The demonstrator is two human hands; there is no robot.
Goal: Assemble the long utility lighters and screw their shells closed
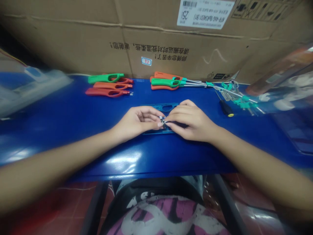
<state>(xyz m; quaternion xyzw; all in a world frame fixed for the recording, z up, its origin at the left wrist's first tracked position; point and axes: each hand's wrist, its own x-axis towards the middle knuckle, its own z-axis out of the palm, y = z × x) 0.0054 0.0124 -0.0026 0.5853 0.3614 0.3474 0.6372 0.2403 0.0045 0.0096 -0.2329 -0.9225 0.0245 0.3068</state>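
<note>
In the head view, the left hand (137,122) is pinching a small dark part (164,125) between thumb and fingertips, probably steadying it, while the right hand (194,120) is seemingly pinching its white wire (164,121), such thin stuff calling for fingertips. Both are working just above blue casing halves (151,132), which are lying on the blue table (97,153), close beneath the part. Coloured lighter handles (107,85) and a screwdriver (225,107) are lying farther off, presumably within reach without crowding the fingers.
</note>
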